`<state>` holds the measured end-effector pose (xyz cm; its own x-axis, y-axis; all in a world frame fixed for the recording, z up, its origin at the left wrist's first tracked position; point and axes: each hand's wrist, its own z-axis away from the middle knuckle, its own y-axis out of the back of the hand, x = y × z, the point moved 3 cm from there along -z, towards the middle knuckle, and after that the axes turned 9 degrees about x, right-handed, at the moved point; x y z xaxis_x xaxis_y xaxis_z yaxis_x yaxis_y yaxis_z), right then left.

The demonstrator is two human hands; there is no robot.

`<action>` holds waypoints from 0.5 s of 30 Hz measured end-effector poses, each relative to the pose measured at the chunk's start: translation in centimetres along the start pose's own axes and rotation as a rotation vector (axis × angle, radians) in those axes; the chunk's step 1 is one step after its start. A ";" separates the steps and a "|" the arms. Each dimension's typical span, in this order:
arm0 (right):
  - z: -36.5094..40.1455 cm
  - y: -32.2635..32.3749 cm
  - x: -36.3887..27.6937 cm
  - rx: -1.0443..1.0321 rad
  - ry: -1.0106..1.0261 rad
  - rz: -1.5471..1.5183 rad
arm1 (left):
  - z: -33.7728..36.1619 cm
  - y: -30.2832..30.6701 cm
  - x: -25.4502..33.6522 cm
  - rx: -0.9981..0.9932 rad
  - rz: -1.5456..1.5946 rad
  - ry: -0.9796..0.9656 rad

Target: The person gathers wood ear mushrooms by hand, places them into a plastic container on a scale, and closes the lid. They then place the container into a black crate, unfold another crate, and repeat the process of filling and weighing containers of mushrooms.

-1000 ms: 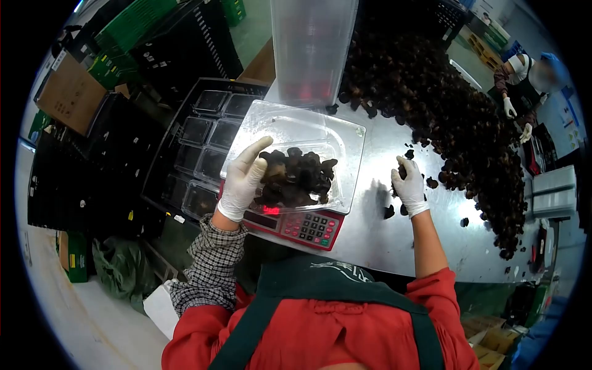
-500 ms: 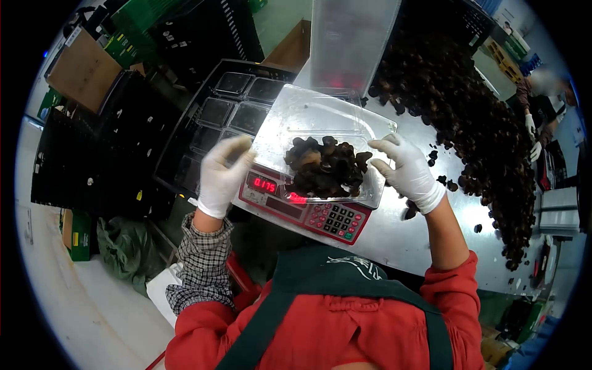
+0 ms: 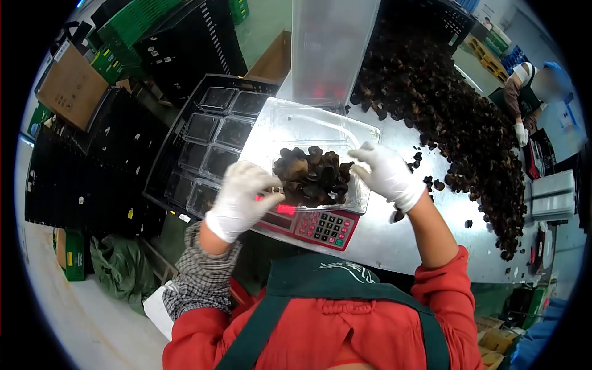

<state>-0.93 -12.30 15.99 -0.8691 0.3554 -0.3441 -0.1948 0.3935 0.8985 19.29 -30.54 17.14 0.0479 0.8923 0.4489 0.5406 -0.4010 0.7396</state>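
Note:
A heap of dark, wrinkled wood ear mushrooms (image 3: 314, 176) lies in a clear plastic box (image 3: 354, 200) on the silver pan of a red digital scale (image 3: 324, 228). My left hand (image 3: 243, 200), in a white glove, is at the box's left side, fingers curved and apart, fingertips close by the mushrooms and over part of the display. On the opposite side my right hand (image 3: 388, 176), also gloved, has its thumb and fingers spread at the edge of the heap. Neither hand has anything in its grasp.
A large mound of mushrooms (image 3: 444, 123) covers the metal table's right side. Behind the scale rises a tall stack of clear boxes (image 3: 333, 49). At left, a black crate (image 3: 161, 157) holds several clear boxes. A co-worker (image 3: 524, 98) stands at the far right.
My left hand has moved from the scale pan's left edge inward to the mushrooms, now overlapping the display. My right hand stays beside the heap. The whole view has shifted slightly.

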 end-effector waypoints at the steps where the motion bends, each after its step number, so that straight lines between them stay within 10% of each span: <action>1: -0.2 0.9 0.7 0.025 -0.081 -0.081 | -0.2 1.6 -0.3 -0.003 0.017 0.058; 5: -2.3 -0.4 5.7 0.163 -0.268 -0.265 | 2.5 2.1 -3.6 0.174 0.141 0.461; 9: -5.5 -5.8 8.2 -0.040 -0.855 -1.178 | 5.5 -2.1 -3.7 0.001 0.633 0.865; 12: -7.7 -7.2 7.0 0.068 -0.953 -1.475 | 5.9 -3.6 -2.5 -0.040 0.834 0.877; 15: -7.6 -5.3 7.6 0.123 -0.578 -1.650 | 6.0 -3.9 -2.3 -0.001 1.056 0.914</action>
<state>-9.94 -18.17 10.67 0.4498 -0.2279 -0.8636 -0.5729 0.6682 -0.4747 22.13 -29.81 10.18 -0.1311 -0.2778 0.9517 0.5925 -0.7916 -0.1495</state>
